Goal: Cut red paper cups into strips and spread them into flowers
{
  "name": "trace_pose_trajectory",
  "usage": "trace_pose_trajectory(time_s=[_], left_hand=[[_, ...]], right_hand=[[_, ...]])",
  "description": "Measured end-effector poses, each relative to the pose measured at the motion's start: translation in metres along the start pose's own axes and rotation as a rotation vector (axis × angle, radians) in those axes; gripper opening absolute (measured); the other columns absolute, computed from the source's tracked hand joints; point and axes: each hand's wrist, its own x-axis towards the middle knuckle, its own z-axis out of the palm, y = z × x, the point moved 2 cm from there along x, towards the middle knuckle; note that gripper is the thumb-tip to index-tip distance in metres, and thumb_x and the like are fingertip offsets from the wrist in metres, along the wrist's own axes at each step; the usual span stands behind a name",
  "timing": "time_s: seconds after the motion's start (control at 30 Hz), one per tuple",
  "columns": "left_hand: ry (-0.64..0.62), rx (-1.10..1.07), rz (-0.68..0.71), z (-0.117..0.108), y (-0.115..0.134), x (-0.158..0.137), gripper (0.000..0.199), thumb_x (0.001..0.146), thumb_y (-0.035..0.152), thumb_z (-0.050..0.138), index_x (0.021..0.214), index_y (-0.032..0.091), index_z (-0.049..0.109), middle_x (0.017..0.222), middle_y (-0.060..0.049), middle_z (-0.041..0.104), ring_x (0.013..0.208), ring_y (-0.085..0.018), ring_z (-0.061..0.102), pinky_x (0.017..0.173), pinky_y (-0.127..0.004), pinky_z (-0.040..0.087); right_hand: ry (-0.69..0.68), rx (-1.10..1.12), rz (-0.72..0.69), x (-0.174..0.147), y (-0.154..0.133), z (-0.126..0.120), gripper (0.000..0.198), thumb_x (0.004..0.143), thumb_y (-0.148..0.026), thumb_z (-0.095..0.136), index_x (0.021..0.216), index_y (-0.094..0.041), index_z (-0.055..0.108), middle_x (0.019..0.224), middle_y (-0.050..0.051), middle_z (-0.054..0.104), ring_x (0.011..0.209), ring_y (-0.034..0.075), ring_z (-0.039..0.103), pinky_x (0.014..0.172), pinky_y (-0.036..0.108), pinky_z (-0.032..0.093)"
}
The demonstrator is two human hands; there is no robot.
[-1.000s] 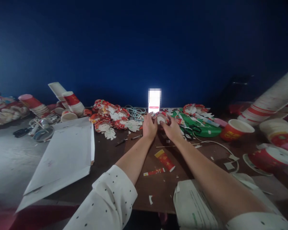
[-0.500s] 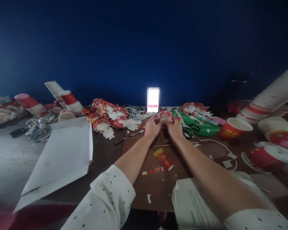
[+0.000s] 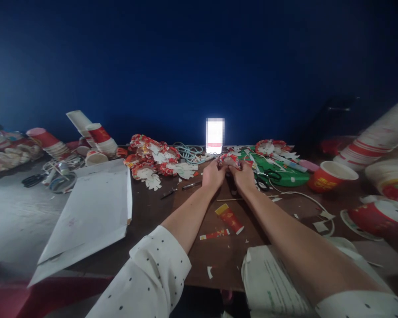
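Note:
My left hand (image 3: 213,175) and my right hand (image 3: 244,176) are close together near the back of the brown table (image 3: 185,260). Between them they grip a red-and-white paper craft piece (image 3: 228,161), fingers closed on either side of it. Its lower part is mostly hidden by my hands. Similar red-and-white pieces with fringed white paper lie in a pile (image 3: 154,154) to the left. Another such piece (image 3: 273,148) rests on the green sheet (image 3: 295,178) to the right. Black-handled scissors (image 3: 272,176) lie just beyond my right hand.
A lit phone (image 3: 215,134) stands against the blue wall. Red cup cuttings (image 3: 229,218) and a thin stick (image 3: 230,199) lie between my forearms. Paper cups (image 3: 331,176) stand at right, stacked cups (image 3: 102,139) at left. A white board (image 3: 89,212) lies left; a plastic packet (image 3: 268,278) sits at the front edge.
The whole view has shifted slightly, so things appear a little farther right. Both hands stay on the same paper piece, with only small finger movements.

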Motion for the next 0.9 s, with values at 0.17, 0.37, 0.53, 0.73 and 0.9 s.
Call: trace_pose_trajectory(time_s=[0.17,0.37,0.53,0.73,0.9], left_hand=[[0.019,-0.061,0.015,-0.0014,0.0002,0.0009,0.05,0.085,0.039,0.056,0.128,0.015,0.057,0.114,-0.011,0.069,0.108,-0.022,0.062,0.095,-0.031,0.044],[0.011,-0.049,0.051,0.0011,-0.004,0.0062,0.041,0.089,0.029,0.048,0.127,0.017,0.059,0.125,-0.01,0.064,0.12,-0.021,0.056,0.102,-0.031,0.041],[-0.01,-0.037,0.008,0.0015,-0.0081,0.0088,0.042,0.088,0.03,0.051,0.127,0.018,0.059,0.123,-0.01,0.065,0.117,-0.022,0.058,0.101,-0.032,0.041],[-0.014,-0.039,-0.013,0.0011,-0.0096,0.0087,0.038,0.087,0.032,0.053,0.123,0.02,0.062,0.118,-0.01,0.068,0.112,-0.023,0.06,0.098,-0.034,0.043],[-0.003,-0.047,-0.043,-0.0003,-0.0075,0.0068,0.036,0.086,0.031,0.056,0.119,0.021,0.065,0.112,-0.01,0.07,0.105,-0.023,0.063,0.094,-0.034,0.045]], right_hand=[[0.014,0.023,0.016,0.0025,0.0047,-0.0008,0.031,0.07,-0.039,0.06,0.091,-0.016,0.066,0.087,0.01,0.069,0.076,0.023,0.06,0.075,0.037,0.048],[-0.005,0.01,0.015,0.0017,0.0031,-0.0012,0.037,0.068,-0.038,0.061,0.095,-0.014,0.066,0.084,0.008,0.069,0.076,0.023,0.061,0.076,0.036,0.048],[-0.021,0.022,0.005,0.0007,0.0026,-0.0007,0.039,0.066,-0.038,0.061,0.097,-0.014,0.067,0.086,0.008,0.07,0.076,0.022,0.061,0.076,0.035,0.048],[-0.034,0.004,0.026,-0.0008,-0.0014,-0.0021,0.042,0.067,-0.037,0.061,0.101,-0.013,0.067,0.091,0.009,0.07,0.079,0.022,0.061,0.078,0.035,0.048],[-0.04,-0.021,0.048,-0.0003,-0.0015,-0.003,0.046,0.066,-0.037,0.063,0.105,-0.011,0.067,0.094,0.011,0.07,0.081,0.024,0.062,0.079,0.037,0.048]])
